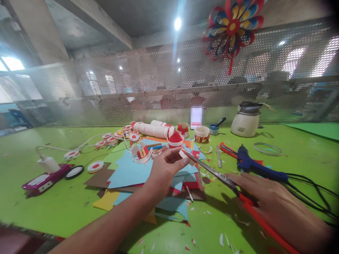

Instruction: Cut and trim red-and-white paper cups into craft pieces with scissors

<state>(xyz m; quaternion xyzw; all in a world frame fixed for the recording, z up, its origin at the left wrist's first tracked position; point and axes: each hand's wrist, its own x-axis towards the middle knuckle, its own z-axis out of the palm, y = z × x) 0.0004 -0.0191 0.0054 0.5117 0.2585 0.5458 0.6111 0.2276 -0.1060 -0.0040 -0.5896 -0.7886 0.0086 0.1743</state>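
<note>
My left hand [166, 167] pinches a small piece of white paper [184, 155] between thumb and fingers, above the middle of the table. Red-handled scissors [218, 174] are gripped in my right hand [272, 199]. Their blade tips reach the paper's edge beside my left fingertips; whether the blades are apart is hard to make out. Under my left hand lie stacked sheets of coloured paper [129, 171], mostly light blue. Just beyond it stands a paper cup [175, 144] with red pieces in it. A cut cup ring [140, 155] lies to the left.
A blue glue gun [255, 167] with a black cable lies at the right, near a utility knife [228, 150]. Farther back stand a pale kettle [245, 121] and a blue jar [214, 129]. A purple power strip [47, 179] is at the left. Paper scraps litter the green table [87, 222].
</note>
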